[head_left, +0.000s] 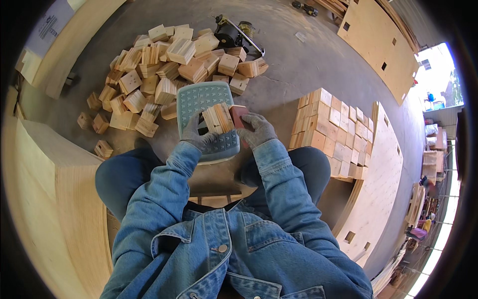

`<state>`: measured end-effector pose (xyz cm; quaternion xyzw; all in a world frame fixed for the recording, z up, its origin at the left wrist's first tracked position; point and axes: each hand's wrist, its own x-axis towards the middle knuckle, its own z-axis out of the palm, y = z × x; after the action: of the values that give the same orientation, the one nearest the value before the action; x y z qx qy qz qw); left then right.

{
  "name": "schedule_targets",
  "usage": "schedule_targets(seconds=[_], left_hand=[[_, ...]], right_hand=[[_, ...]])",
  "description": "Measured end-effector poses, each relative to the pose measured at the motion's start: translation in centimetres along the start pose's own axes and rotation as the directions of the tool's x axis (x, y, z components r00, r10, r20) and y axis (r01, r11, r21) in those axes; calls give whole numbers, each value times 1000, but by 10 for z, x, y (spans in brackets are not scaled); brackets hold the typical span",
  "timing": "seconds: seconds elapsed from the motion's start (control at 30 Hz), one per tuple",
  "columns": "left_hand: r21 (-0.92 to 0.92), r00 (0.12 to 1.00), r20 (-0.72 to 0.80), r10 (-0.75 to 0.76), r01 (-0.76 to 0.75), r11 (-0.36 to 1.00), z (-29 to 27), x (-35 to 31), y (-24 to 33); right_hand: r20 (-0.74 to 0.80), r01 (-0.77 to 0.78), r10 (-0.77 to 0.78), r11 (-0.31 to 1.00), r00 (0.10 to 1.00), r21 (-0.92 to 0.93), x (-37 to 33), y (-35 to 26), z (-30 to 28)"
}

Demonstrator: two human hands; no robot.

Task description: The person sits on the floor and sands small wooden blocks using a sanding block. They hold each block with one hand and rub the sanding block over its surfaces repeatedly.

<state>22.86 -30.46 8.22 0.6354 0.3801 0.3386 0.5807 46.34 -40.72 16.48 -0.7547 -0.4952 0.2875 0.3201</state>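
Observation:
Both my hands wear grey gloves and work over a blue-green plastic step stool [203, 94] with a raised pattern on its top. My left hand [196, 135] is closed on a layered wooden block [217, 119], which sits over the stool top. A reddish-brown sanding block [238, 113] is in my right hand [258, 131], pressed against the right side of the wooden block. The palm side of each hand is hidden.
A loose heap of wooden blocks [169, 57] lies ahead on the concrete floor, a black-and-yellow power tool [235, 36] behind it. Neatly stacked blocks [331, 132] stand right, beside a long plywood panel [373, 194]. A large wooden box [74, 194] is close on my left.

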Motion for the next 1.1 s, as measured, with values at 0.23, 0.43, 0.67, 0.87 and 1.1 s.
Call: schedule_targets(seconds=[0.23,0.43,0.67,0.87,1.1], left_hand=[[67,987,-112,116,-109,992,7,0,6],[447,964,-71,256,-199,872,4,-8,1],[517,998,-55,-8,36,855,0,2,9],[693,991,-88,105,-14,721,3,13,20],[653,999,-35,-29,44,756,15,28,3]], right_hand=[[-78,67,-68,998,995,-12,-2,1,3],[0,11,-12,995,1000,-103,-10,10,1],[-88,-8,-6,987,996,-159,-17,0,-2],[-169,139,-223,903,960,-407,-44,-35,-1],[-121,121,-222,826,968,-551,-59,-47,20]])
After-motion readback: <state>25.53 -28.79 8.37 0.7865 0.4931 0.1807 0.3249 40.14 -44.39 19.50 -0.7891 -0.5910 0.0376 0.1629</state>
